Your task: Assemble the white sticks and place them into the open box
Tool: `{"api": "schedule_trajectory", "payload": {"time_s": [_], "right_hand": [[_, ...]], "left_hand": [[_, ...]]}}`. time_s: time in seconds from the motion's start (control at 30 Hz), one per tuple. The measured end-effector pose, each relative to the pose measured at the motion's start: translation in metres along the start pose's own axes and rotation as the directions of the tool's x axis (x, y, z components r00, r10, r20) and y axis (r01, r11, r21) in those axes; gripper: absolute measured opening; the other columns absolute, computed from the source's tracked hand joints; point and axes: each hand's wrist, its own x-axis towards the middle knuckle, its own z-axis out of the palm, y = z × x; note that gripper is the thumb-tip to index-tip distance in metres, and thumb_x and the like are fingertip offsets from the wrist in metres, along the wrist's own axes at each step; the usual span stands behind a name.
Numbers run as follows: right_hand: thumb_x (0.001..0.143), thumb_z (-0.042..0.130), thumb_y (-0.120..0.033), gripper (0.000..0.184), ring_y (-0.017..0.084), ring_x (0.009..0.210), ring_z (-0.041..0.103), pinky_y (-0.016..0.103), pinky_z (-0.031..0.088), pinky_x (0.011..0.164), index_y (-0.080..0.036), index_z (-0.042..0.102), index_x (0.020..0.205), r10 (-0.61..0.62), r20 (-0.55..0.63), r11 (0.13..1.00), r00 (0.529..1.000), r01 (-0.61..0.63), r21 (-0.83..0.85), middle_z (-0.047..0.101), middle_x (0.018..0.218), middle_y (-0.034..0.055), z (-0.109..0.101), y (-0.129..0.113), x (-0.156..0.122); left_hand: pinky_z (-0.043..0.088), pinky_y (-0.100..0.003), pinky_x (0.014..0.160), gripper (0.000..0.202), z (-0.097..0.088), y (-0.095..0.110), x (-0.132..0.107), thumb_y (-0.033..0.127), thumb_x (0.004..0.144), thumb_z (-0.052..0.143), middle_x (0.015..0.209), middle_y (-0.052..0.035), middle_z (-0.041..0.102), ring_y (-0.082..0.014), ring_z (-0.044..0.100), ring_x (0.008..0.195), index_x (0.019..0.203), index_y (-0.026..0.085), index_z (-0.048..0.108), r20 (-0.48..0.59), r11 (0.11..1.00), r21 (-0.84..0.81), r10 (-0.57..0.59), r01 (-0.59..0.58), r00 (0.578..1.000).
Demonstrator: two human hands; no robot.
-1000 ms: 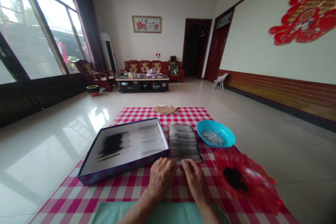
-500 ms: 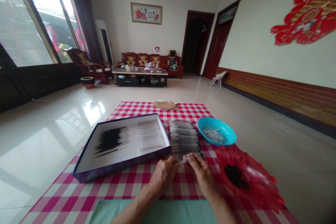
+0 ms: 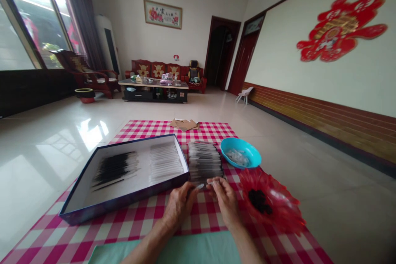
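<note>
My left hand (image 3: 181,202) is closed around a thin translucent pen tube (image 3: 200,186), whose whitish end sticks out toward the right. Opposite it, my right hand (image 3: 223,196) pinches a small whitish clear piece (image 3: 212,182), perhaps a pen cap. A small gap separates the two pieces. Just beyond my hands lies a row of pens (image 3: 204,159), clear with dark parts. To the left, a shallow dark-blue-edged box (image 3: 123,206) holds thin black sticks (image 3: 113,167), like pen refills, and a row of clear tubes (image 3: 166,161).
A blue bowl (image 3: 254,152) with small clear pieces stands at the right. Nearer, a red flower-shaped dish (image 3: 284,206) holds small black pieces (image 3: 260,201). Cardboard scraps (image 3: 185,125) lie at the far edge of the checked tablecloth (image 3: 148,214); a green cloth (image 3: 198,247) lies nearest me.
My hands have drawn slightly apart, and a gap now shows between the tube and the small piece, which were together before. The view has turned a little to the right.
</note>
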Motion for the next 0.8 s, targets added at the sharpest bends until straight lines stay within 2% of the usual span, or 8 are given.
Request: {"api": "schedule_trajectory", "payload": {"time_s": [0.13, 0.23, 0.37, 0.43, 0.47, 0.57, 0.67, 0.8], "right_hand": [[0.076, 0.061, -0.050, 0.039, 0.019, 0.068, 0.065, 0.030, 0.054, 0.063, -0.018, 0.061, 0.098, -0.107, -0.047, 0.979, 0.993, 0.098, -0.176, 0.069, 0.082, 0.0062, -0.008, -0.022, -0.005], [0.081, 0.053, -0.051, 0.043, 0.019, 0.073, 0.065, 0.032, 0.053, 0.070, -0.018, 0.059, 0.108, -0.251, -0.110, 0.908, 0.962, 0.194, -0.370, 0.069, 0.083, 0.0065, -0.030, -0.050, -0.005], [0.080, 0.051, -0.051, 0.046, 0.020, 0.071, 0.067, 0.029, 0.054, 0.064, -0.018, 0.060, 0.109, -0.257, -0.185, 0.833, 0.949, 0.120, -0.540, 0.070, 0.082, 0.0059, -0.068, -0.075, 0.016], [0.080, 0.049, -0.046, 0.043, 0.020, 0.068, 0.068, 0.027, 0.053, 0.061, -0.017, 0.061, 0.108, -0.246, -0.168, 0.743, 0.955, 0.075, -0.665, 0.070, 0.071, 0.0037, -0.082, -0.080, 0.038], [0.079, 0.048, -0.042, 0.040, 0.019, 0.065, 0.068, 0.027, 0.052, 0.061, -0.017, 0.062, 0.107, -0.244, -0.148, 0.669, 0.958, 0.055, -0.742, 0.070, 0.067, 0.0026, -0.086, -0.081, 0.051], [0.071, 0.054, -0.029, 0.030, 0.020, 0.060, 0.067, 0.029, 0.050, 0.062, -0.018, 0.066, 0.096, -0.234, -0.132, 0.575, 0.963, 0.028, -0.817, 0.069, 0.064, 0.0018, -0.091, -0.085, 0.092], [0.064, 0.058, -0.022, 0.027, 0.024, 0.066, 0.067, 0.033, 0.050, 0.068, -0.017, 0.068, 0.088, -0.250, -0.150, 0.518, 0.957, 0.001, -0.856, 0.070, 0.063, 0.0042, -0.089, -0.090, 0.123], [0.065, 0.057, -0.021, 0.030, 0.028, 0.079, 0.067, 0.040, 0.048, 0.079, -0.014, 0.065, 0.093, -0.310, -0.146, 0.475, 0.939, 0.020, -0.880, 0.072, 0.083, 0.0128, -0.078, -0.097, 0.129]], "left_hand": [[0.039, -0.018, 0.055, 0.016, 0.001, -0.002, -0.001, 0.029, 0.090, 0.045, 0.067, 0.0014, 0.065, -0.0101, 0.058, 0.056, 0.087, 0.019, 0.058, 0.000, 0.999, 0.015, 0.035, -0.035, 0.999], [0.038, -0.018, 0.054, 0.017, 0.001, -0.002, 0.000, 0.030, 0.090, 0.045, 0.067, 0.0014, 0.065, -0.0102, 0.058, 0.056, 0.087, 0.020, 0.058, 0.005, 0.998, 0.044, 0.035, -0.035, 0.999], [0.037, -0.017, 0.053, 0.018, -0.001, 0.002, 0.000, 0.031, 0.090, 0.045, 0.067, 0.0015, 0.064, -0.0097, 0.057, 0.056, 0.085, 0.019, 0.058, 0.026, 0.998, 0.048, 0.026, -0.027, 0.999], [0.036, -0.017, 0.052, 0.019, -0.001, 0.002, 0.000, 0.031, 0.090, 0.045, 0.067, 0.0014, 0.064, -0.0097, 0.057, 0.056, 0.084, 0.019, 0.058, 0.029, 0.998, 0.051, 0.024, -0.025, 0.999], [0.036, -0.017, 0.052, 0.019, -0.001, 0.002, 0.000, 0.032, 0.090, 0.045, 0.067, 0.0013, 0.064, -0.0097, 0.057, 0.056, 0.084, 0.019, 0.058, 0.028, 0.998, 0.054, 0.024, -0.026, 0.999], [0.037, -0.018, 0.053, 0.020, 0.001, 0.000, 0.000, 0.032, 0.090, 0.045, 0.065, 0.0013, 0.063, -0.0098, 0.057, 0.056, 0.084, 0.019, 0.059, 0.022, 0.998, 0.063, 0.026, -0.027, 0.999], [0.037, -0.017, 0.054, 0.019, 0.002, -0.001, -0.001, 0.032, 0.090, 0.045, 0.065, 0.0015, 0.063, -0.0100, 0.057, 0.057, 0.085, 0.019, 0.059, 0.017, 0.998, 0.058, 0.029, -0.030, 0.999], [0.038, -0.017, 0.055, 0.018, 0.002, -0.001, 0.000, 0.031, 0.089, 0.046, 0.066, 0.0011, 0.064, -0.0101, 0.057, 0.057, 0.086, 0.020, 0.060, 0.010, 0.998, 0.057, 0.029, -0.029, 1.000]]}}
